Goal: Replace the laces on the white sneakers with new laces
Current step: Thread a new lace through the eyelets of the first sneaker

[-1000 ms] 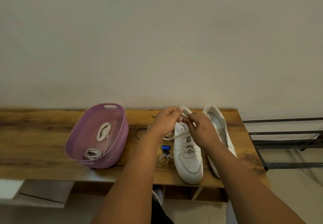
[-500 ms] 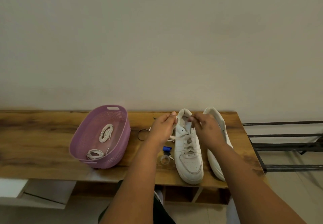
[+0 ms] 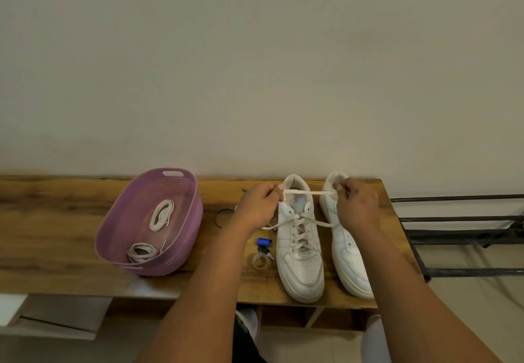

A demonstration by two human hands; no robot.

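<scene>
Lace (image 3: 307,192) pinched taut between left hand (image 3: 262,205) at 9 and right hand (image 3: 357,206) at 3 over laced sneaker (image 3: 300,252), probably undoing bow; spares waiting in basket (image 3: 119,238).

left hand (image 3: 259,206): fingers curled, pinching one end of the lace (image 3: 307,192), left of the laced sneaker's (image 3: 300,245) collar | right hand (image 3: 357,206): fingers curled, pinching the other end, right of that collar | both forearms: bare, reaching forward, hands apart, lace stretched between them across the collar
</scene>
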